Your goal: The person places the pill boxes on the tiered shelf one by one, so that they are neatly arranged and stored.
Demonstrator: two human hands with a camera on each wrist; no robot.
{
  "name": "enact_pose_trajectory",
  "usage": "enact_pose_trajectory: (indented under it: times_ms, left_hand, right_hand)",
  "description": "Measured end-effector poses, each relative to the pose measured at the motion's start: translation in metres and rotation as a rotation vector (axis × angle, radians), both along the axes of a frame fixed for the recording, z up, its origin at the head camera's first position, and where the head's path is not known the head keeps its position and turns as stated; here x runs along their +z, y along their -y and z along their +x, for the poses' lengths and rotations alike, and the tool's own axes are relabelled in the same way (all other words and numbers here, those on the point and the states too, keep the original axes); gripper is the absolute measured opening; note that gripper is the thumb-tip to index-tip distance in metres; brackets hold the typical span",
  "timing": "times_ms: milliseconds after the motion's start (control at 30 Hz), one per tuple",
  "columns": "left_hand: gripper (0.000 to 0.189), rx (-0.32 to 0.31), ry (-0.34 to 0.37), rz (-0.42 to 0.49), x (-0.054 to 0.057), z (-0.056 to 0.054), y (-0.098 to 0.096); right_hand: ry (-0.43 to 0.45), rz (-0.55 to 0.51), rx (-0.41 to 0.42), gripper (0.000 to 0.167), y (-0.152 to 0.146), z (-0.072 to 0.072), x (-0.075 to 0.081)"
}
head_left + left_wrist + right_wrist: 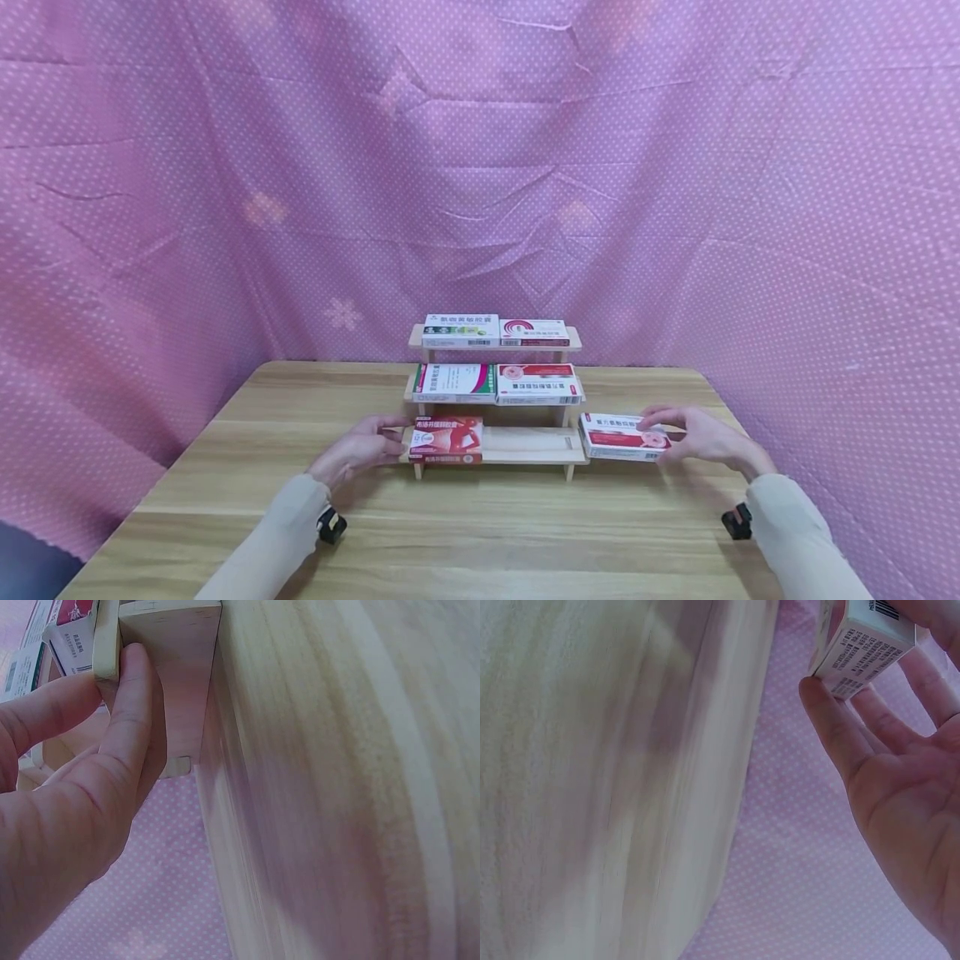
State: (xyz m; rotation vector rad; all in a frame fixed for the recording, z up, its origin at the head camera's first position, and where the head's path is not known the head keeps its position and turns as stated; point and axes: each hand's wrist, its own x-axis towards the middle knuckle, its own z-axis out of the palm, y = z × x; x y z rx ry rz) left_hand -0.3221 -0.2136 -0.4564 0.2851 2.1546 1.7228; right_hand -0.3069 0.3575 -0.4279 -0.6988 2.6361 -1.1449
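Observation:
A three-tier wooden display rack [528,446] stands on the table, with medicine boxes lying on its tiers. My left hand [363,450] pinches the left end of the lowest tier; in the left wrist view, thumb and fingers meet around the board's edge [107,641]. Beside them on that tier lies a red medicine box [446,439]. On the other side, my right hand [708,437] grips the right end of a white and red medicine box [622,437], whose left end is at the tier's right end. The right wrist view shows this box's printed end [862,656] between thumb and fingers.
The middle tier bears a white and green box [453,383] and a white and red box [538,385]. Two more boxes, a white one [460,330] and a smaller one [534,332], lie on the top tier. Pink dotted cloth [480,167] hangs behind the wooden table [480,533].

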Motion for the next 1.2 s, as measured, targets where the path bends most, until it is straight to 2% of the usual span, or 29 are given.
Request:
enact_pose_trajectory:
  times_ms: [200,600,1033,1200]
  left_hand:
    - [0.064,-0.008,-0.01,-0.004,0.001,0.0,0.0]
    - [0.064,0.006,0.016,-0.009,0.002,0.0,-0.001]
    - [0.064,0.017,0.021,-0.021,0.002,0.0,-0.001]
    - [0.064,0.015,0.018,-0.018,0.002,0.0,-0.001]
  right_hand:
    - [0.0,-0.02,0.035,0.05,0.01,0.003,0.002]
    - [0.01,-0.088,0.095,0.048,0.035,0.004,-0.001]
    - [-0.006,-0.085,0.118,0.049,0.063,0.004,-0.001]
    - [-0.013,-0.084,0.104,0.049,0.075,0.005,-0.001]
